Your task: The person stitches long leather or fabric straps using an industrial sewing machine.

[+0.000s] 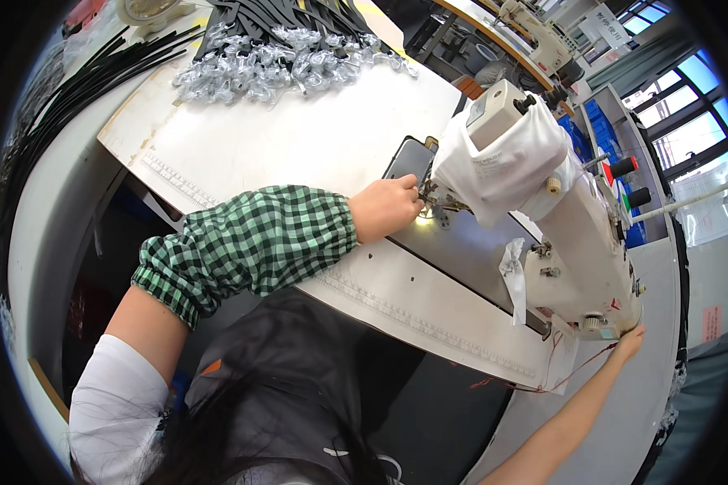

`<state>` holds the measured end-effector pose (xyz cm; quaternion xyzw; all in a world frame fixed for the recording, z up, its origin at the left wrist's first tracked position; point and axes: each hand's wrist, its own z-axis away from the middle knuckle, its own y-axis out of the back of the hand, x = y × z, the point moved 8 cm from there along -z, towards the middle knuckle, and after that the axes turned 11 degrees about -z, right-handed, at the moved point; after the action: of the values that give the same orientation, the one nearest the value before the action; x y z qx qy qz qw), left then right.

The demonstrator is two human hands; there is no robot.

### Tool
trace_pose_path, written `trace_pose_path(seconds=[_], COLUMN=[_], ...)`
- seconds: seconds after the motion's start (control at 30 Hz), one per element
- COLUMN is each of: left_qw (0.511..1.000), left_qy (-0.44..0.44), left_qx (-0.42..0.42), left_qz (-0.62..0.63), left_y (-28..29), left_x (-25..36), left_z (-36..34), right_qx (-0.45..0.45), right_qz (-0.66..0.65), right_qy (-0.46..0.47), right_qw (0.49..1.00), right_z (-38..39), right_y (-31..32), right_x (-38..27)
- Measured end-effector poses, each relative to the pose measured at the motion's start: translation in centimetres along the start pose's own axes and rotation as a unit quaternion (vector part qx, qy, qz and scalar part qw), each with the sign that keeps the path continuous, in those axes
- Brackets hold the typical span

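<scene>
A white industrial sewing machine (578, 242) stands on the worktable, with white cloth (501, 158) draped over its head. Beside the needle and presser foot (435, 194), lit by a small lamp, is my left hand (388, 208). Its fingers are pinched together at the needle area; whatever they hold is too small to make out. A green-and-black checked sleeve cover (255, 242) is on that forearm. My right hand (628, 344) reaches to the machine's right end and closes on the handwheel (641, 311); most of its fingers are hidden behind it.
Black straps with clear plastic wrapped ends (279, 65) lie piled on the table's far side. Long black strips (97, 81) hang at the left. Thread spools (623, 168) stand behind the machine, near blue bins (603, 125). Red thread (554, 356) trails off the table's right end.
</scene>
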<state>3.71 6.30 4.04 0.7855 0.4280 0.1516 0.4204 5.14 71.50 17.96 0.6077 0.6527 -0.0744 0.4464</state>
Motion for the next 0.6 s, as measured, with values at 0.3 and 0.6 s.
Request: trace_pose_path(seconds=[0.3,0.6], left_qw=[0.999,1.000], left_qy=[-0.032,-0.016], left_qx=[-0.010,-0.004], left_qz=[0.010,0.022], left_y=[-0.1,0.0], left_x=[0.3,0.4], left_z=[0.0,0.1], right_qx=[0.019,-0.014], right_qz=[-0.109,-0.139], right_qy=[-0.058,-0.062], right_qw=[0.992,0.988], right_z=[3.5,2.7], right_y=[-0.9,-0.1], right_x=[3.4,2.1])
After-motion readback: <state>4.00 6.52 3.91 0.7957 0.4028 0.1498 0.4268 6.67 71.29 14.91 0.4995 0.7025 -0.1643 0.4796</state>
